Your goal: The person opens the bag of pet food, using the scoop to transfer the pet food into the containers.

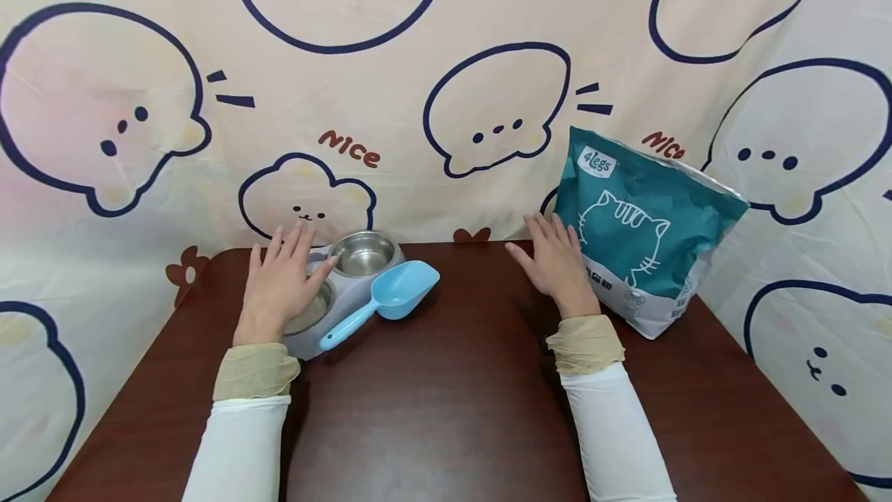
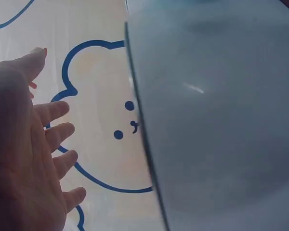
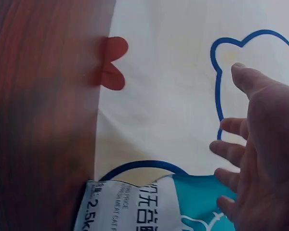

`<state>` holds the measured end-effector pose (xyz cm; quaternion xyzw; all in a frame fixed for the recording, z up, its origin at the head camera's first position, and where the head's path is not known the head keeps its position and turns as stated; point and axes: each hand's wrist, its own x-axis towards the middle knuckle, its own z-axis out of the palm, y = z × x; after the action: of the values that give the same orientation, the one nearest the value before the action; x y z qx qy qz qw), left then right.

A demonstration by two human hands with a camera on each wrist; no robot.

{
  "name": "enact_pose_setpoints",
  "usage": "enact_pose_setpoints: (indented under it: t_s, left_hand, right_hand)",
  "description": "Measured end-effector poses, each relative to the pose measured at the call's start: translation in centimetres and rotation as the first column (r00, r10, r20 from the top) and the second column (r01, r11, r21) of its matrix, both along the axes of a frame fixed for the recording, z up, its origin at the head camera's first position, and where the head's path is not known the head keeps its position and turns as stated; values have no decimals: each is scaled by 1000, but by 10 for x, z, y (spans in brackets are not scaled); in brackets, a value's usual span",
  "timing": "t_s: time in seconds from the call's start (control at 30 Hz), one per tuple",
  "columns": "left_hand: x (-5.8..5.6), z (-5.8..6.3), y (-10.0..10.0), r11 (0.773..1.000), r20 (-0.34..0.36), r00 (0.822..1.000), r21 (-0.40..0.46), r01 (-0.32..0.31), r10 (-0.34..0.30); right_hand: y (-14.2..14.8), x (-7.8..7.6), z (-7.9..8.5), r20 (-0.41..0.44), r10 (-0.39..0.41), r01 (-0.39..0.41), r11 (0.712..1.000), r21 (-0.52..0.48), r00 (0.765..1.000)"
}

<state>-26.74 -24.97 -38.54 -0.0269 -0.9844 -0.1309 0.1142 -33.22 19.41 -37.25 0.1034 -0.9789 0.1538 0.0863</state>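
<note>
My left hand [image 1: 282, 285] hovers with fingers spread over the left part of a pale grey double pet bowl [image 1: 341, 297], hiding some of it. Two round steel dishes sit in that bowl's base. Against its right side leans a light blue scoop [image 1: 403, 290], its handle pointing toward me. My right hand [image 1: 557, 266], fingers extended, is beside a teal and white bag of cat food [image 1: 627, 223] with a cat outline on its front. Neither hand holds anything. In the left wrist view the bowl's side [image 2: 221, 120] fills the right half.
A dark brown wooden table [image 1: 446, 409] lies under everything. Behind it and at both sides hangs a cream cloth [image 1: 390, 99] printed with blue cartoon outlines. The bag stands near the table's right edge, the bowl near its far left corner.
</note>
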Motion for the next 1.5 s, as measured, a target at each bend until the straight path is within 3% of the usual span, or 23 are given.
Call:
enact_pose_setpoints:
  t_s: [0.1, 0.2, 0.27, 0.33, 0.4, 0.43, 0.53, 0.6, 0.67, 0.77, 0.87, 0.97, 1.1, 1.2, 1.3, 1.4, 1.5]
  left_hand:
    - [1, 4, 4, 1000, -22, 1000, 5, 3, -3]
    - [4, 13, 10, 1000, -63, 998, 22, 7, -5]
    - [6, 18, 16, 999, -102, 995, 47, 10, -5]
    - [9, 26, 26, 996, -159, 987, 93, 14, 1]
    - [12, 35, 41, 990, -216, 976, 141, 31, 0]
    - [12, 40, 51, 985, -247, 969, 166, 49, -6]
    - [10, 60, 88, 962, -314, 947, 234, 142, -64]
    - [6, 73, 115, 935, -331, 933, 267, 233, -138]
    - [0, 86, 141, 900, -318, 923, 302, 315, -217]
    - [-10, 103, 181, 848, -249, 907, 335, 410, -340]
    - [-20, 116, 218, 816, -150, 883, 340, 468, -444]
    - [-30, 123, 252, 793, -61, 861, 362, 490, -505]
    - [-43, 130, 288, 755, 17, 849, 466, 461, -528]
    - [-48, 136, 308, 712, 51, 839, 557, 427, -542]
    - [-48, 142, 319, 684, 78, 825, 606, 406, -560]
    - [-49, 148, 330, 680, 105, 816, 618, 395, -569]
    - [-50, 150, 340, 680, 137, 812, 634, 368, -568]
  right_hand:
    - [6, 3, 9, -54, 1, -2, 1000, -4, 999]
    - [13, 9, 18, -187, 19, -21, 1000, -9, 982]
    - [17, 13, 27, -311, 44, -47, 999, -3, 949]
    - [21, 16, 42, -430, 70, -65, 998, 27, 900]
    - [26, 19, 63, -501, 78, -52, 996, 66, 862]
    - [29, 20, 76, -507, 72, -33, 996, 85, 859]
    - [39, 23, 119, -427, 19, 53, 986, 157, 904]
    - [46, 23, 147, -311, -38, 111, 969, 220, 950]
    - [53, 21, 171, -194, -87, 141, 949, 283, 977]
    - [68, 14, 198, -38, -144, 148, 926, 348, 989]
    - [86, 6, 216, 107, -199, 145, 914, 379, 974]
    - [102, -1, 227, 253, -219, 101, 907, 409, 943]
    - [117, -15, 229, 386, -150, -29, 907, 419, 910]
    - [119, -20, 229, 399, -84, -111, 890, 443, 913]
    - [115, -20, 230, 377, -36, -161, 865, 476, 925]
    - [117, -18, 232, 361, -10, -175, 862, 476, 932]
    - [121, -18, 230, 366, 3, -172, 886, 431, 931]
